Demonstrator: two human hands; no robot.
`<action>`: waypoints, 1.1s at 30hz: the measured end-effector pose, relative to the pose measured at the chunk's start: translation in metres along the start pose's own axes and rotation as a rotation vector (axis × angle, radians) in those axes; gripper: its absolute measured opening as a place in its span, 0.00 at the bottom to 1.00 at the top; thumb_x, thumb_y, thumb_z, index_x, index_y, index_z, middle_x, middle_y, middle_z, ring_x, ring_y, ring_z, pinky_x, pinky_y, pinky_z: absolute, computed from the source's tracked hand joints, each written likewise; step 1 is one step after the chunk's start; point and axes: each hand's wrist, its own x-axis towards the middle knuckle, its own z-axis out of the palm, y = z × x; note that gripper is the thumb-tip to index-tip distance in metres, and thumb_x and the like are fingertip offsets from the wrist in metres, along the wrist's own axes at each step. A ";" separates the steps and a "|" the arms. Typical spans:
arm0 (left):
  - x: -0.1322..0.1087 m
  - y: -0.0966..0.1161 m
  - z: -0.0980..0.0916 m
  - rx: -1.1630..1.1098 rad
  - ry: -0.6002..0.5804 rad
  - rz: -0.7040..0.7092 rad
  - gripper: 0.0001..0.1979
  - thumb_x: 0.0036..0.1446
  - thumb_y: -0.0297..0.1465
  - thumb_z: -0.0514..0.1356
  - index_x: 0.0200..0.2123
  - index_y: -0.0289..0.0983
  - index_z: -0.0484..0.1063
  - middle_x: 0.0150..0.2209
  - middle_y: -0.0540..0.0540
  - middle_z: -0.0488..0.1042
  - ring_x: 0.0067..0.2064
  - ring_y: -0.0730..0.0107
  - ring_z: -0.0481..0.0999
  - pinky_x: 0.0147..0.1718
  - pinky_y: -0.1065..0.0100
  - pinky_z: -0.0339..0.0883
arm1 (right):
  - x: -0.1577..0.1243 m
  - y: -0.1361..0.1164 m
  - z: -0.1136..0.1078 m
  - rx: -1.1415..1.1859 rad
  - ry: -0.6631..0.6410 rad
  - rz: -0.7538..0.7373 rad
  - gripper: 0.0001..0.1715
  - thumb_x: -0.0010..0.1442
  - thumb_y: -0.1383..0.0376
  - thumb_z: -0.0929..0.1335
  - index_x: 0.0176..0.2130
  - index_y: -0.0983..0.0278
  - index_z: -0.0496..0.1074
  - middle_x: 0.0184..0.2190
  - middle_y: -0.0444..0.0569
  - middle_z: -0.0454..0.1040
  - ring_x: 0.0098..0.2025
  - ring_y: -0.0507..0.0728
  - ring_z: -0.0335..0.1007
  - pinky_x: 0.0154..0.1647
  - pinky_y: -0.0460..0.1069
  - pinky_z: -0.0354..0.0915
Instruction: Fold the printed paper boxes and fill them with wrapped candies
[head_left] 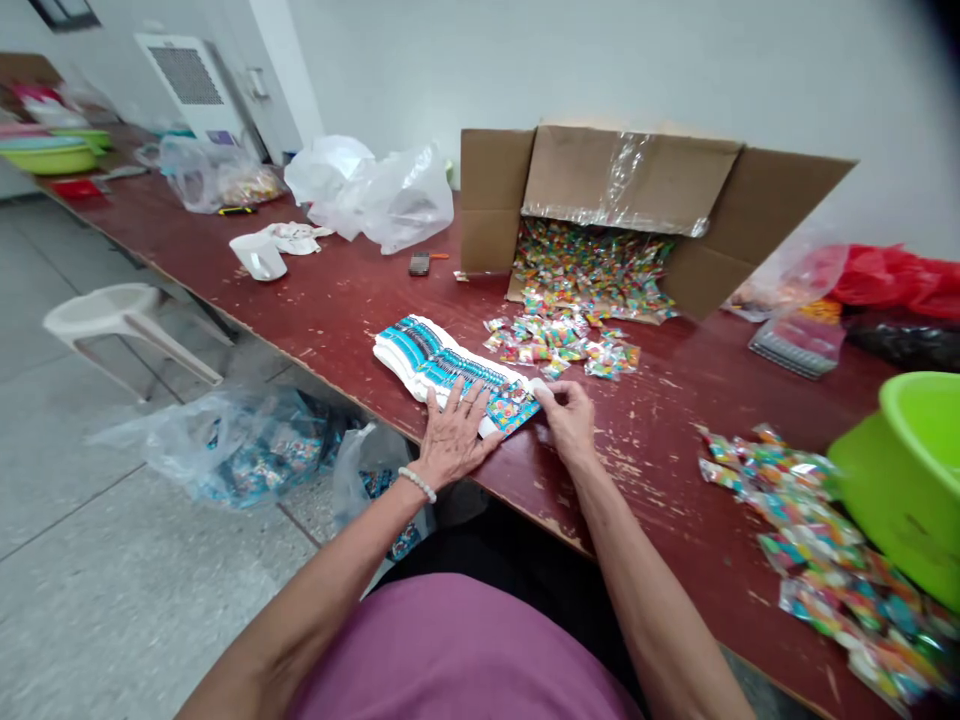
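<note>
Workroom with a long, chipped, red-brown table (697, 400) against a white wall. An open cardboard box (637, 170) lies on its side at the table's back edge, lined with clear plastic. To its left are crumpled white plastic bags (367, 195) and a white plastic cup (259, 257); to its right, a red plastic bag (892, 280). A lime-green basin (907, 490) stands tilted at right, with stacked basins (52, 155) at the far end. Below left, a white plastic stool (112, 320) and bags of blue-printed packets (240, 450) rest on the speckled floor (135, 560). A grilled wall unit (187, 80) is mounted behind.

Purple shirt (457, 650), white beaded bracelet (417, 485)
</note>
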 end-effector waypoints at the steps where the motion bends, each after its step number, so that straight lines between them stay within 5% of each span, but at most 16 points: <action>1: -0.001 0.002 -0.005 -0.020 0.031 0.002 0.31 0.66 0.46 0.52 0.65 0.33 0.64 0.68 0.36 0.62 0.71 0.41 0.53 0.66 0.32 0.34 | 0.000 -0.001 -0.005 0.031 -0.006 0.004 0.21 0.53 0.48 0.68 0.34 0.63 0.70 0.31 0.49 0.75 0.33 0.59 0.71 0.36 0.54 0.67; 5: -0.006 0.011 -0.016 -0.092 0.138 0.015 0.28 0.68 0.42 0.51 0.65 0.33 0.62 0.65 0.37 0.66 0.70 0.51 0.58 0.69 0.43 0.38 | -0.009 -0.006 -0.026 0.055 -0.034 -0.017 0.19 0.56 0.51 0.67 0.38 0.64 0.71 0.32 0.48 0.77 0.32 0.56 0.72 0.34 0.50 0.67; 10: -0.007 0.023 -0.001 -0.019 -0.026 0.097 0.28 0.68 0.41 0.50 0.67 0.35 0.61 0.68 0.37 0.63 0.71 0.46 0.52 0.68 0.37 0.31 | -0.028 -0.009 -0.034 -0.056 -0.073 -0.062 0.17 0.57 0.53 0.68 0.39 0.63 0.75 0.35 0.51 0.77 0.35 0.59 0.71 0.42 0.55 0.65; 18: -0.006 0.025 0.010 0.035 -0.070 0.049 0.29 0.68 0.41 0.49 0.68 0.37 0.59 0.71 0.36 0.54 0.72 0.45 0.49 0.66 0.35 0.33 | -0.066 -0.014 -0.025 -0.704 -0.190 -0.133 0.20 0.59 0.53 0.71 0.48 0.59 0.76 0.48 0.58 0.74 0.51 0.69 0.66 0.47 0.61 0.60; 25: -0.006 0.025 0.010 0.023 -0.063 0.039 0.29 0.68 0.42 0.50 0.68 0.37 0.59 0.71 0.35 0.55 0.73 0.46 0.48 0.67 0.36 0.34 | -0.066 -0.016 -0.015 -0.429 -0.075 -0.098 0.10 0.61 0.59 0.67 0.38 0.62 0.74 0.38 0.53 0.77 0.42 0.63 0.71 0.45 0.55 0.61; 33: -0.008 0.029 0.001 -0.206 0.026 0.011 0.23 0.70 0.38 0.48 0.64 0.38 0.63 0.64 0.40 0.68 0.71 0.55 0.55 0.68 0.39 0.29 | -0.050 -0.010 -0.037 -0.184 -0.129 -0.064 0.14 0.62 0.52 0.65 0.34 0.60 0.68 0.30 0.45 0.74 0.32 0.58 0.69 0.37 0.51 0.62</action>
